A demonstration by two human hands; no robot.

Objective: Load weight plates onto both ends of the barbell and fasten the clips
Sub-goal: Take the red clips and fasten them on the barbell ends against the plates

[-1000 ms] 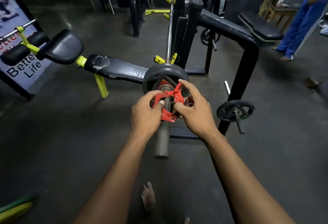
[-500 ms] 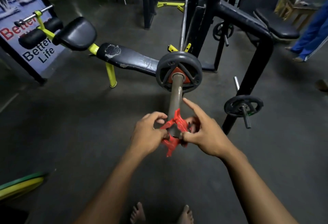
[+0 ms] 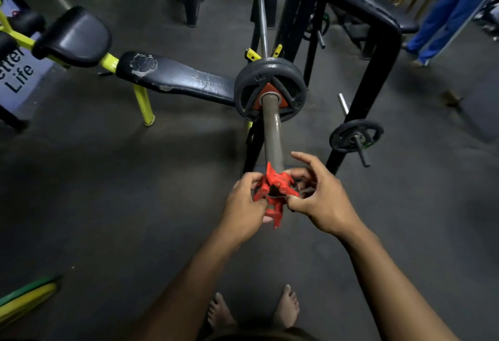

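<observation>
The barbell (image 3: 272, 135) rests on the bench rack, its thick grey sleeve pointing toward me. One dark weight plate (image 3: 270, 88) sits on the sleeve, up against the collar. A red clip (image 3: 275, 192) is at the near tip of the sleeve. My left hand (image 3: 247, 205) pinches the clip's left side. My right hand (image 3: 321, 200) pinches its right side, index finger stretched out. The sleeve's end is hidden behind the clip and my fingers.
A black bench (image 3: 172, 77) with yellow legs stretches left. The black rack frame (image 3: 378, 52) stands right, with a small plate (image 3: 356, 135) on its storage peg. A person in blue trousers (image 3: 448, 14) stands far right. Green-yellow plates (image 3: 24, 300) lie lower left.
The clip was next to the plate one second ago. Both hands have since drawn it along the sleeve to the near tip, leaving the plate bare.
</observation>
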